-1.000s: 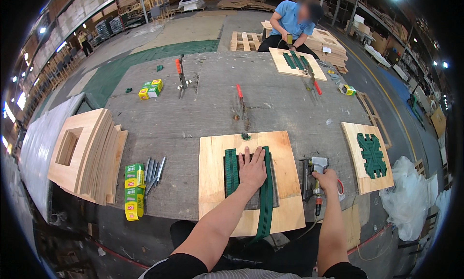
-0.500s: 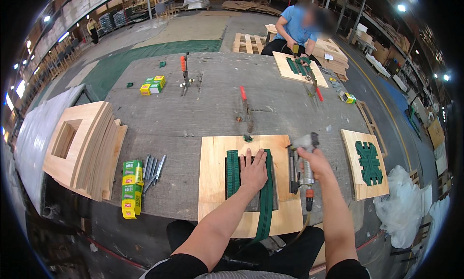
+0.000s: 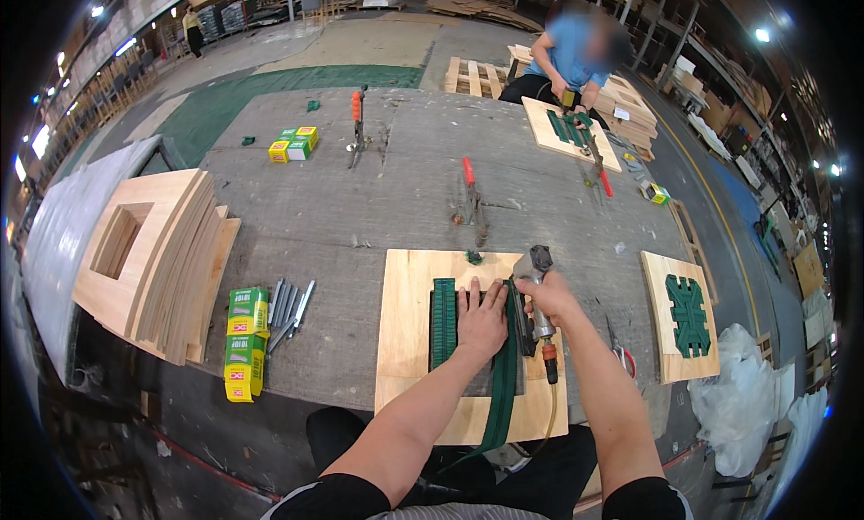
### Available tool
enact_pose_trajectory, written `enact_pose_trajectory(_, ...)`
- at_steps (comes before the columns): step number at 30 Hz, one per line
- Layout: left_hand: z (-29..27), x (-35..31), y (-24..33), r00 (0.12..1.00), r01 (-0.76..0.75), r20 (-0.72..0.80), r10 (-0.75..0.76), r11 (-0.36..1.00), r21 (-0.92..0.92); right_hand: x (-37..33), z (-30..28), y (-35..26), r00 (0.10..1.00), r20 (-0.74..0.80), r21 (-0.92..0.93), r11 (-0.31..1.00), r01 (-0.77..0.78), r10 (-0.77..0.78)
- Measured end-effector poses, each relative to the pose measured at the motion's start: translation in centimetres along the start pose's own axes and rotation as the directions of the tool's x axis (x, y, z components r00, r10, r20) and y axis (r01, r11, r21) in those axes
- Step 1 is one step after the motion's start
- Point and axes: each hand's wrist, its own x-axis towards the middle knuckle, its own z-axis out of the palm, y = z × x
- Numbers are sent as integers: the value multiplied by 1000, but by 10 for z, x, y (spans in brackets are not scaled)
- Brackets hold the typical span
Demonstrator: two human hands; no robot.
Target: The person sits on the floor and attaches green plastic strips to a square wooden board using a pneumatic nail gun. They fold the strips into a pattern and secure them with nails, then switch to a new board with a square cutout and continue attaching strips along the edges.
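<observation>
A pale wooden board with a square opening lies before me at the table's near edge. One green webbing strap runs along the left side of the opening. My left hand lies flat with fingers spread, pressing on a second green strap, whose loose end hangs over the board's near edge. My right hand is wrapped round a pneumatic staple gun, its nose at the far end of that second strap. Whether the nose touches the strap is hidden. An air hose trails from the gun toward me.
Wooden frames are stacked at left, near staple boxes and staple strips. A red-handled clamp stands beyond my board. Scissors and a board with woven webbing lie right. A co-worker works across the table.
The staple gun in my right hand has moved left, from beside the board's right edge to over the strap's far end. My left hand stays on the strap. Scissors now show at right.
</observation>
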Motion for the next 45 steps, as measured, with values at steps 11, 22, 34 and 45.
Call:
enact_pose_trajectory(11,2,-1,-5,1000,-13,-22,12,999,-43,0,9,4,999,4,-11,999,53,-53)
enact_pose_trajectory(22,2,-3,-9,983,-28,-183,-25,960,-280,3,13,5,996,50,-2,998,69,-68)
enact_pose_trajectory(34,2,-1,-14,978,-17,-203,-45,956,-293,-3,23,-3,997,64,-42,998,50,-48)
enact_pose_trajectory(45,-1,-4,-10,980,-7,-192,-59,945,-327,0,15,5,999,34,-62,998,12,-10)
